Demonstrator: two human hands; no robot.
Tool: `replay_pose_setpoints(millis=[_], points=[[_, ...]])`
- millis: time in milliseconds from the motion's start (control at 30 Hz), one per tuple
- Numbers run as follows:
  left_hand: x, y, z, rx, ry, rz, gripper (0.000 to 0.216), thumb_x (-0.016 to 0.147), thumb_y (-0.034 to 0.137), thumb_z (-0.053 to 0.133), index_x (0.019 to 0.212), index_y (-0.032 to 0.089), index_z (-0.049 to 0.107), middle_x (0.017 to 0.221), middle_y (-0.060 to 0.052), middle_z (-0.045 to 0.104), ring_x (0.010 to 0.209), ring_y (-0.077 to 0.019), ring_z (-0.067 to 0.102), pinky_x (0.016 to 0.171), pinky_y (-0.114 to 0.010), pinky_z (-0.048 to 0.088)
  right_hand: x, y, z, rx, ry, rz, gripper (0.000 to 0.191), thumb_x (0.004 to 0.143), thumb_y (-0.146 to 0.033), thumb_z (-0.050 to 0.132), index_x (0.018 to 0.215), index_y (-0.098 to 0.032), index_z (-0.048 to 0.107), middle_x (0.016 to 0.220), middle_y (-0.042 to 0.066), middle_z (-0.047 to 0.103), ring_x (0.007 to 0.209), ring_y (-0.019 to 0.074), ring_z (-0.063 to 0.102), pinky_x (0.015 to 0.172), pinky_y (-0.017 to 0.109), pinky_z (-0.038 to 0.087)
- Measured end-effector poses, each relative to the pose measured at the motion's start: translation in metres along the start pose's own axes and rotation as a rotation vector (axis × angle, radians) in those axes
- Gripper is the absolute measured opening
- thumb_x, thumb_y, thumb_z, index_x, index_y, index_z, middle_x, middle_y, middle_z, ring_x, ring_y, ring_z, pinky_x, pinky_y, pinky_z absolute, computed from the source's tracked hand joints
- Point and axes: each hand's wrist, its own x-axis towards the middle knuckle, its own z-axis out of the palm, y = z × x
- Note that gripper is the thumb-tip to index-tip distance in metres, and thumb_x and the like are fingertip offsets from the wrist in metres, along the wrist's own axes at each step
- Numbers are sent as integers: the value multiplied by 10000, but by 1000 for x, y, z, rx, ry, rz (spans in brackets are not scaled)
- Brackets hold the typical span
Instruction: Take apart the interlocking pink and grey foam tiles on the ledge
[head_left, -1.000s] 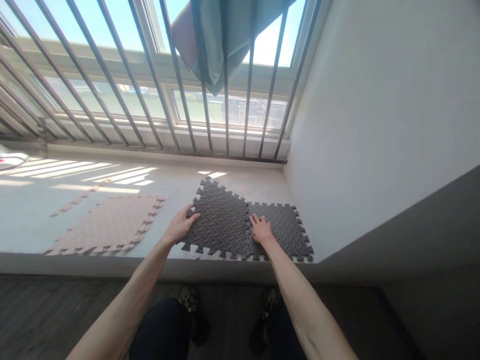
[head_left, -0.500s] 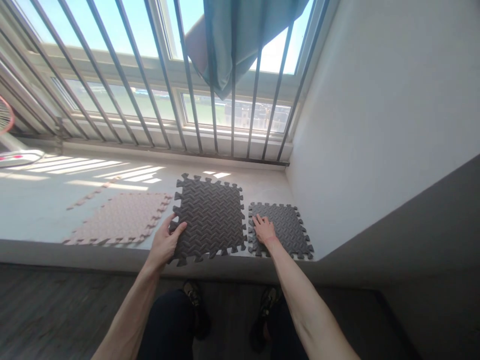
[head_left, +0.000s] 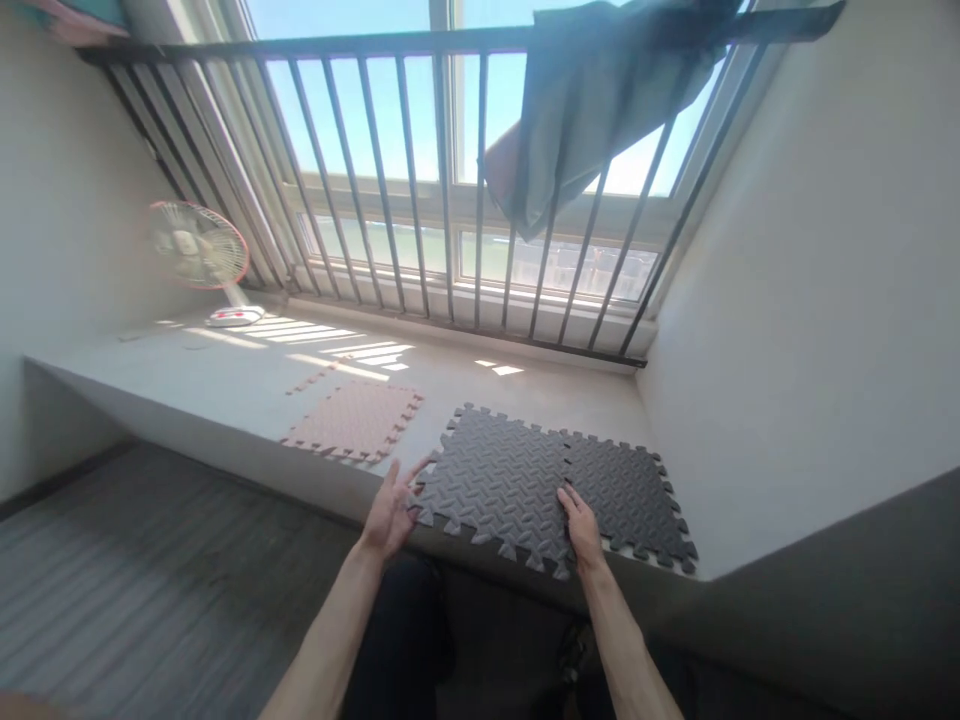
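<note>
A grey foam mat tile (head_left: 499, 485) with a chevron texture and jigsaw edges lies tilted over the ledge's front edge. My right hand (head_left: 581, 522) grips its right side, where it meets a second, darker foam mat tile (head_left: 622, 492) lying against the right wall. Whether the two edges interlock is too blurred to tell. At the grey tile's left edge, my left hand (head_left: 390, 512) has its thumb and fingers spread, the fingertips at the jigsaw teeth. Farther left lies a pink foam mat tile (head_left: 356, 418), with a loose pink edge strip (head_left: 311, 380) behind it.
The pale window ledge (head_left: 195, 385) runs along barred railings (head_left: 382, 180). A fan (head_left: 199, 250) stands at its far left end. Cloth (head_left: 577, 120) hangs over the railing. A white wall (head_left: 810, 250) bounds the right side. Dark flooring (head_left: 187, 560) lies below.
The grey tile has come down and right against the darker tile. My right hand has moved from the darker tile onto the grey one; my left fingers have spread. The view has swung left.
</note>
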Motion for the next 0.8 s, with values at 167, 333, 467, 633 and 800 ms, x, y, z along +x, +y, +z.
replay_pose_setpoints(millis=[167, 333, 467, 633, 800], points=[[-17, -85, 9, -75, 108, 87, 512, 895, 491, 824, 1303, 231, 656, 1298, -117, 789, 1142, -265, 780, 935, -420, 674, -31, 28, 40, 68, 150, -146, 981, 767, -765, 727, 1530, -162, 593, 1551, 152, 669, 1472, 308, 603, 1284, 461, 447], [7, -111, 2, 69, 347, 253, 653, 739, 428, 941, 1268, 255, 600, 1323, -138, 771, 1162, -292, 767, 810, -347, 632, -58, 21, 80, 40, -49, -84, 925, 872, -813, 619, 1588, -234, 527, 1561, 141, 665, 1416, 318, 648, 1103, 469, 602], [54, -28, -43, 82, 491, 431, 559, 742, 402, 915, 1168, 229, 596, 1228, -115, 780, 1058, -231, 766, 838, -326, 618, -73, 31, 60, 52, -236, 31, 925, 845, -864, 653, 1489, -201, 611, 1254, 155, 823, 1079, 325, 800, 866, 440, 659], [106, 88, -105, 214, 727, 482, 360, 829, 304, 835, 1069, 200, 587, 1140, -101, 770, 1002, -183, 743, 887, -348, 631, -89, 92, -1, -82, -193, 148, 884, 719, -922, 731, 1247, -215, 765, 1098, 136, 856, 939, 305, 812, 789, 402, 626], [127, 115, -146, 335, 865, 385, 415, 808, 188, 819, 1137, 172, 566, 1139, -132, 743, 1029, -216, 725, 854, -423, 642, -118, 163, -41, -95, -127, 389, 954, 483, -991, 795, 1072, -241, 815, 967, 131, 861, 818, 312, 806, 701, 408, 608]])
